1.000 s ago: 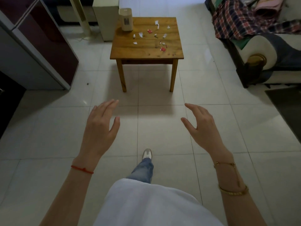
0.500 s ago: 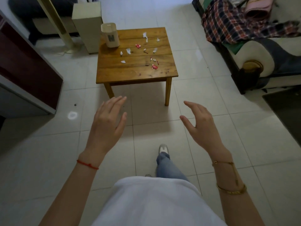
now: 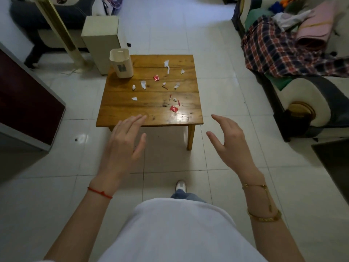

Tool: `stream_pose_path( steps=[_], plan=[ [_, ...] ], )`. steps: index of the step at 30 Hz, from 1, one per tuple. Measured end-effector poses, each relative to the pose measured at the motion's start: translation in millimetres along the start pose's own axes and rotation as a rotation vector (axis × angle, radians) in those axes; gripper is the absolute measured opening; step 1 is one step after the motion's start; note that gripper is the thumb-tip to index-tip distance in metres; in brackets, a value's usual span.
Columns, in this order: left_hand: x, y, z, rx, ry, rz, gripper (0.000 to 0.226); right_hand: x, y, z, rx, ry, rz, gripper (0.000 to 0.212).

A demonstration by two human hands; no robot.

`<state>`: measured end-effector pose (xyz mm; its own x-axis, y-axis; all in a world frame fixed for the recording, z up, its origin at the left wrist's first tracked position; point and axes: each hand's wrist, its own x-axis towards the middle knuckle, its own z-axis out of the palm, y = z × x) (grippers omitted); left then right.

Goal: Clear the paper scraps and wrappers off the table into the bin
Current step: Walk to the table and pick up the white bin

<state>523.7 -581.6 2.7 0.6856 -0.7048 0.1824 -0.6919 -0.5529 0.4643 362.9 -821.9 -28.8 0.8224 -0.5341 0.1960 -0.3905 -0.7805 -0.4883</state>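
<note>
litter is all still out: white paper scraps (image 3: 143, 84) and red wrappers (image 3: 174, 109) lie scattered over the middle and right of the wooden table (image 3: 120, 118), none of them gathered. the small white bin (image 3: 121, 63) stands upright on the table's far left corner, apart from the scraps; its inside can't be seen. the left hand (image 3: 122, 142) and right hand (image 3: 229, 138) hover spread and empty before the near edge, touching nothing. by this view the clearing hasn't begun; every piece remains to be picked up.
</note>
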Motion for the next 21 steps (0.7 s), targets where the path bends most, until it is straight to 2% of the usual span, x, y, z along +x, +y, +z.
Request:
stream_pose_path(
  steps=[11, 21],
  plan=[
    [105, -6, 15, -0.017, 0.045, -0.146, 0.046, 140, 23, 12, 0.058, -0.093, -0.107, 0.047],
    [176, -66, 23, -0.015, 0.043, -0.197, 0.046, 227, 7, 57, 0.087, -0.180, -0.110, 0.047]
  ],
)
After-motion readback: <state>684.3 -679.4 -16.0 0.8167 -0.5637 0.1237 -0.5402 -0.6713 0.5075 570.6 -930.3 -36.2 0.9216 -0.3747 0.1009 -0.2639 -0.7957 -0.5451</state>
